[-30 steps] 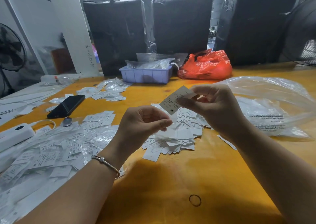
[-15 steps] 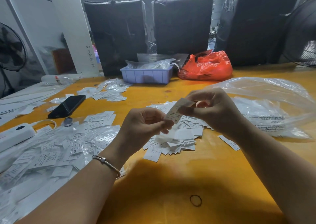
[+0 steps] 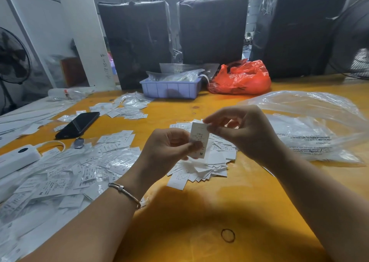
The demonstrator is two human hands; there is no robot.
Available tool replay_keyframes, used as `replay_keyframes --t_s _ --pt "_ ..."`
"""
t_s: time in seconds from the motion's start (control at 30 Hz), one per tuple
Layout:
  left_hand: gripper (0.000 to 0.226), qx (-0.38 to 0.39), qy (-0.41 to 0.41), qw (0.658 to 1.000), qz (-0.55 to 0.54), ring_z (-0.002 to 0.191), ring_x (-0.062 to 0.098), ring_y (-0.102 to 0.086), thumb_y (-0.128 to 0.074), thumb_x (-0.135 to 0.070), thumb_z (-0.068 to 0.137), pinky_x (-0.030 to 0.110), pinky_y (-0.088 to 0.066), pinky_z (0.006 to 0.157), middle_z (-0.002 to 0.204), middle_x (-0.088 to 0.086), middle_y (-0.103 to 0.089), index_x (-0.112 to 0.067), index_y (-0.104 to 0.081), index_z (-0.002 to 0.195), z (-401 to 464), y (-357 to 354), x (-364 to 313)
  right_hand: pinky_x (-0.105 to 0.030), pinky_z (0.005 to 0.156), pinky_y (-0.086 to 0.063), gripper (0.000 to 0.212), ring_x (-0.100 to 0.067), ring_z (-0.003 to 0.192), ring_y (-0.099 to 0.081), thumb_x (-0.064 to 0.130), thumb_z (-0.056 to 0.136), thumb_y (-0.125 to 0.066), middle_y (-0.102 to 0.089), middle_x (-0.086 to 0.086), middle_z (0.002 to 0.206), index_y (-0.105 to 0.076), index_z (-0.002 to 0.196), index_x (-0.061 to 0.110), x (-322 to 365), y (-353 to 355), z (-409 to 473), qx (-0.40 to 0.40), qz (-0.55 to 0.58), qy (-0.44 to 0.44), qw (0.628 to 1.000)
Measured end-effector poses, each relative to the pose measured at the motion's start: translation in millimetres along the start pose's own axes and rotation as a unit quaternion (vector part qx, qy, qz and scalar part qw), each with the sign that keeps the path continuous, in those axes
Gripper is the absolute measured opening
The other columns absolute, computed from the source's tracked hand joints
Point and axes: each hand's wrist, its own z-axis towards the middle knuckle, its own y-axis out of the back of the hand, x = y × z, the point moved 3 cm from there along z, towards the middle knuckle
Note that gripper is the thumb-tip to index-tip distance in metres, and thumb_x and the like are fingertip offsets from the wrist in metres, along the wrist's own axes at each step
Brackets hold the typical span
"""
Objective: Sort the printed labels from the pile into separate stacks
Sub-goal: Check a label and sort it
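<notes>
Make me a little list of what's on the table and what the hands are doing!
table: orange-yellow
left hand: pinches the label's lower part
right hand: pinches the label's top
label: upright, printed, letter M at the bottom
pile: loose labels under the hands
phone: black, lying left
tray: purple, at the back
red bag: beside the tray
rubber band: near edge

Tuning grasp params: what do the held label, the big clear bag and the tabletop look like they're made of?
Label: thin matte white paper or woven stock, can't tell which; hangs flat, no sheen.
Clear bag: thin glossy plastic film; see-through, crinkled, bright highlights.
Table: smooth, semi-gloss orange-yellow surface, likely painted or laminated board; soft reflections, no grain visible.
</notes>
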Motion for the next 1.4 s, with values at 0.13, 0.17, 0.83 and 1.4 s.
replay_keyframes --t_s 0.13,0.17,0.83,1.4 --pt "0.023 -0.001 0.002 1.000 -0.022 0.079 0.009 -0.073 -0.071 -0.028 0.073 0.016 -0.053 0.061 0.087 -0.001 -0.077 -0.010 -0.075 0.087 1 0 1 -0.015 0.055 -0.045 0.013 -0.014 0.067 -0.061 0.002 0.078 -0.075 -0.073 -0.001 0.078 -0.077 0.087 0.012 -1 -5 -2 0.000 -0.023 0.008 1.000" --pt "0.024 -0.001 0.002 1.000 -0.025 0.079 0.009 -0.073 -0.071 -0.027 0.072 0.016 -0.053 0.061 0.086 0.001 -0.077 -0.009 -0.075 0.087 1 0 1 -0.014 0.056 -0.045 0.013 -0.012 0.066 -0.061 0.002 0.078 -0.075 -0.073 0.000 0.077 -0.077 0.086 0.012 -1 -6 -2 0.008 -0.031 0.008 0.999" --pt "0.010 -0.080 0.094 0.988 0.096 0.072 0.007 -0.065 -0.070 -0.012 0.087 0.020 -0.051 0.061 0.077 -0.005 -0.073 -0.021 -0.074 0.083 8 35 15 -0.034 0.072 -0.052 0.014 -0.020 0.080 -0.062 0.022 0.085 -0.063 -0.070 -0.002 0.087 -0.072 0.095 0.018 -42 15 3 -0.051 -0.273 -0.167 0.946" --pt "0.027 -0.079 0.231 0.851 0.465 0.086 0.012 -0.057 -0.061 -0.009 0.086 0.029 -0.047 0.067 0.102 -0.009 -0.064 -0.034 -0.068 0.089 9 68 50 -0.040 0.091 -0.028 0.019 -0.026 0.077 -0.052 0.009 0.085 -0.057 -0.055 0.000 0.071 -0.055 0.068 0.017 -96 53 -4 -0.021 -0.507 -0.344 0.790"
